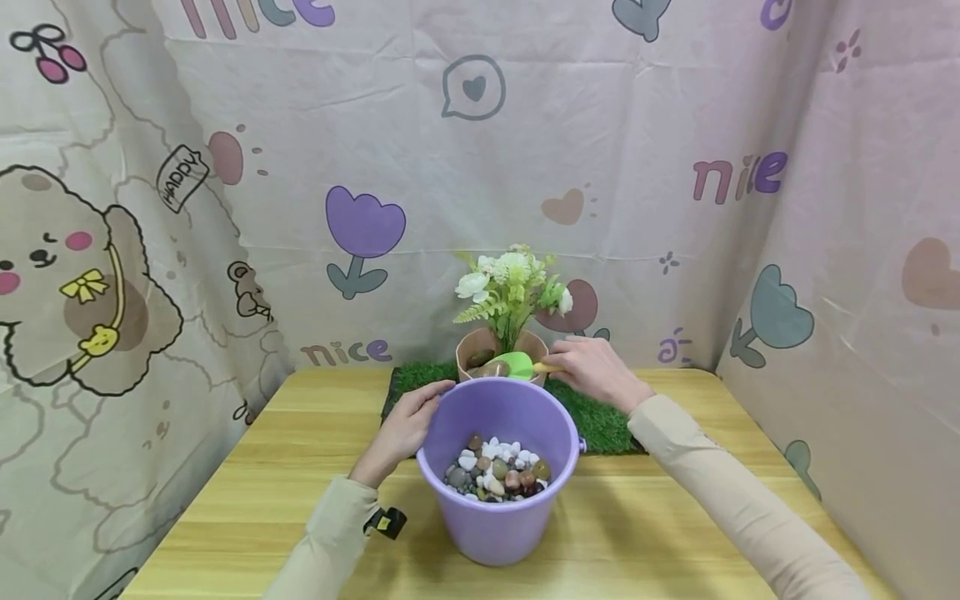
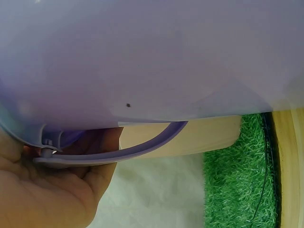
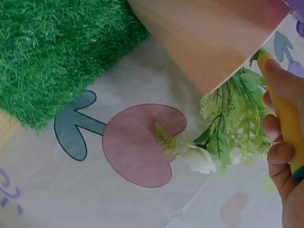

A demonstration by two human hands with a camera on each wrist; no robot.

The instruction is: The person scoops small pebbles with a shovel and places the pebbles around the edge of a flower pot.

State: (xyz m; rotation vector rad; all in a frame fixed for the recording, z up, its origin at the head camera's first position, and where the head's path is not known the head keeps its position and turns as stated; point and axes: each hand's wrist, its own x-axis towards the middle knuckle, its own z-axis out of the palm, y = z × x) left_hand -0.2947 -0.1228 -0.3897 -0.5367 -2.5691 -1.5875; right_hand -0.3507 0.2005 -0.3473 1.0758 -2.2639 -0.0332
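On the table stands a purple bucket (image 1: 495, 533) with white, brown and grey pebbles (image 1: 498, 471) inside. My left hand (image 1: 408, 423) holds its left rim. In the left wrist view its fingers lie around the handle (image 2: 137, 151) joint. Behind the bucket, my right hand (image 1: 592, 368) grips the yellow handle (image 3: 287, 114) of a small garden trowel. The trowel's green blade (image 1: 516, 363) is over the peach flower pot (image 3: 209, 42). Brown stones (image 1: 491, 368) show in the pot beside the blade. White artificial flowers (image 1: 512, 275) rise from this pot.
A green turf mat (image 1: 600, 421) lies under and around the pot at the back of the wooden table (image 1: 315, 467). A printed cloth (image 1: 480, 167) hangs close behind and along both sides. A black band (image 1: 386, 522) sits at the left wrist.
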